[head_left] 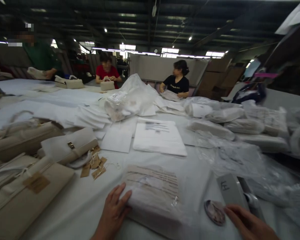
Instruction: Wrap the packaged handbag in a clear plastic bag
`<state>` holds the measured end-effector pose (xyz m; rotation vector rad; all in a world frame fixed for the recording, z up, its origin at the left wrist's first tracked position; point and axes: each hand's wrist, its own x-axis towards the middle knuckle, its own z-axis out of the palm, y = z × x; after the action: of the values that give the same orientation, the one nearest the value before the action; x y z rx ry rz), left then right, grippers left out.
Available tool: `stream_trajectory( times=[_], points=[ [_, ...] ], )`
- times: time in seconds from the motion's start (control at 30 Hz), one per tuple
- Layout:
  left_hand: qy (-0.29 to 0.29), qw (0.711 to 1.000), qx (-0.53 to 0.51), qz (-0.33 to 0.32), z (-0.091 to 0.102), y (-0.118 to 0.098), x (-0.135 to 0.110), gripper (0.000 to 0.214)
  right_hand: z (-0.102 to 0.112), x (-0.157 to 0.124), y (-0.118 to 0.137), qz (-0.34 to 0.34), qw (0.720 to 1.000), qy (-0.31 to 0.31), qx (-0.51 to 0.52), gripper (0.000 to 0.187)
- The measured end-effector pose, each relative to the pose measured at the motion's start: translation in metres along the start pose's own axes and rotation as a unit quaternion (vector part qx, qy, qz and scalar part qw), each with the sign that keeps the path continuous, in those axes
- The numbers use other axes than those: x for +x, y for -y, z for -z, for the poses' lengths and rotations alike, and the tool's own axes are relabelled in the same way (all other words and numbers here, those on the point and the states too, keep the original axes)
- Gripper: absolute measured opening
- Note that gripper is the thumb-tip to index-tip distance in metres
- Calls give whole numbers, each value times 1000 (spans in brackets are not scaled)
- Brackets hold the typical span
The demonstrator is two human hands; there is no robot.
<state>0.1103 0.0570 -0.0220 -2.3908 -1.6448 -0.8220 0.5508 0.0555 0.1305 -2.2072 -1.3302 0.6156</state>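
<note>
A bagged package [152, 196] lies in front of me, a pale item inside a clear plastic bag with printed warning lines. My left hand [115, 210] rests against its left edge, fingers stretched out and apart. At the lower right, my right hand [247, 221] has its fingers closed in a pinch at the edge of a small round disc [215, 212] with a dark rim; its exact kind is unclear. Beside the disc stands a grey box-like holder [232, 191] with dark handwritten marks and a metallic part.
Beige handbags [35, 196] and brown paper tags [95, 165] lie to the left. Flat white printed bags [158, 136] are ahead. Wrapped packages [260, 140] and loose clear plastic [230, 156] fill the right. Several people, including one in black [178, 84], work across the table.
</note>
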Motion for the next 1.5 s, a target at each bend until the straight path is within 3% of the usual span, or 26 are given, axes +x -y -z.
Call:
stream_trajectory(
  times=[0.07, 0.1, 0.2, 0.27, 0.37, 0.5, 0.6, 0.73, 0.83, 1.0, 1.13, 1.3, 1.4, 1.5],
  points=[
    [2, 1000, -6, 11, 2, -3, 0, 58, -21, -4, 68, 162, 977, 136, 1, 36],
    [3, 1000, -12, 15, 2, -4, -1, 58, -33, -8, 100, 234, 949, 212, -3, 32],
    [12, 999, -28, 27, 2, -4, -3, 59, -68, -15, 181, 380, 843, 381, -10, 20],
    [18, 999, -29, 32, 2, -3, -3, 61, -91, -13, 218, 443, 770, 457, -45, 17],
    [16, 999, -22, 31, 1, -3, -1, 64, -127, -2, 249, 490, 704, 502, -108, 14],
    [15, 999, -14, 35, -1, -3, -1, 64, -169, 12, 262, 507, 676, 502, -181, 15],
    [20, 999, -25, 37, 0, -2, -3, 60, -186, 16, 264, 513, 666, 488, -236, 14],
    [19, 998, -36, 39, 9, -2, -1, 59, -194, 15, 268, 517, 662, 460, -287, 12],
    [14, 999, 21, 21, 15, -5, 5, 67, -198, 13, 273, 517, 663, 442, -311, 11],
    [-38, 996, 81, 18, 1, -12, 4, 68, -198, 12, 273, 489, 694, 438, -296, 10],
    [-47, 996, 53, 53, -11, -15, 0, 65, -195, 17, 261, 450, 736, 447, -238, 8],
    [-57, 998, 38, 6, -8, -5, 3, 60, -204, 29, 238, 381, 827, 373, -180, 70],
    [-71, 997, 11, -14, -16, 1, 1, 54, -208, 48, 219, 352, 866, 317, -158, 64],
    [-109, 994, -18, -6, -36, 2, -10, 52, -198, 75, 191, 330, 900, 237, -158, 50]
  ],
)
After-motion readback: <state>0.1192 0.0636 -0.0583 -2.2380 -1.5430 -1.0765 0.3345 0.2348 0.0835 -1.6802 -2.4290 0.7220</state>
